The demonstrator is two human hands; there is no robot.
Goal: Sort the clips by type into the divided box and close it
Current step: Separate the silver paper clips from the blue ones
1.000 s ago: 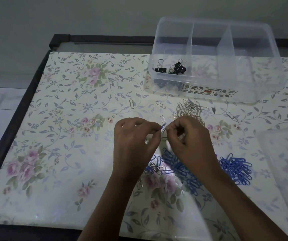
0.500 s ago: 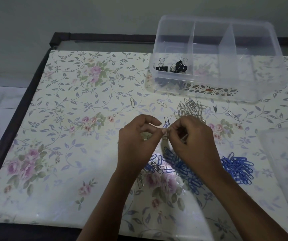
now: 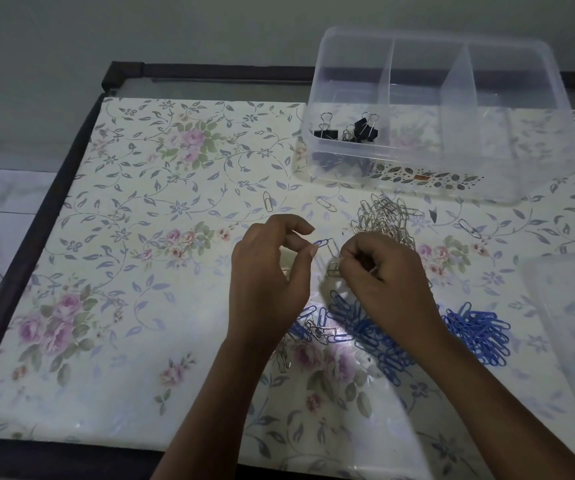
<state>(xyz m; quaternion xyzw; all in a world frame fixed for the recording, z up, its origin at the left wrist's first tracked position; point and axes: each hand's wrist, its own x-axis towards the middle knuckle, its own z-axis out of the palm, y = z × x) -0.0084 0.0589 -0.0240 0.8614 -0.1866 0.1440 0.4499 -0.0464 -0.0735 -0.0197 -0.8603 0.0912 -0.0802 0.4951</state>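
Head view: left hand (image 3: pixel 268 282) pinches a blue clip (image 3: pixel 321 242) btwn thumb & fingertip. Right hand (image 3: pixel 383 275) is curled, pinching a silver clip (image 3: pixel 333 258) just beside it; the two look hooked together.

Done: only binder clips (image 3: pixel 348 129) in the divided box (image 3: pixel 431 33), left-hand compartment; the other two look empty.

Left to do: silver pile (image 3: pixel 385 216) just beyond right hand, blue pile (image 3: pixel 476 332) right of its wrist, lid (image 3: pixel 570 323) off.

Room: open cloth (image 3: pixel 140 237) left of left hand; table edge (image 3: pixel 59 195) well apart.
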